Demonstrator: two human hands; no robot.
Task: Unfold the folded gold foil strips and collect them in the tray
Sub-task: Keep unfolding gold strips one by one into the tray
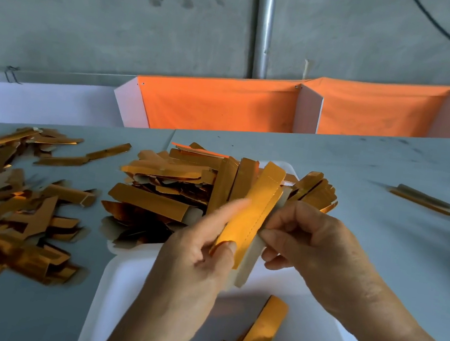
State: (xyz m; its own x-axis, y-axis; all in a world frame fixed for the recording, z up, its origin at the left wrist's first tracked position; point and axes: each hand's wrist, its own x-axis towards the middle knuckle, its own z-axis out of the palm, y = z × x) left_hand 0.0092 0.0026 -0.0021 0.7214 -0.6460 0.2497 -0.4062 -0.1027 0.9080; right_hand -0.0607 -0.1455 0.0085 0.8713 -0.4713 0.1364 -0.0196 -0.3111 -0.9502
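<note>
2 hands pinch 1 gold foil strip (252,217) above my white tray (127,278); left hand (200,256) low, right hand (309,240) at its edge; long axis points away, tilted right.

Head view: the left hand (200,256) and right hand (315,240) pinch one gold foil strip (252,217) above a white tray (126,286) heaped with gold strips (163,190), a second pile (9,212) lying left on the grey table (384,221).
</note>
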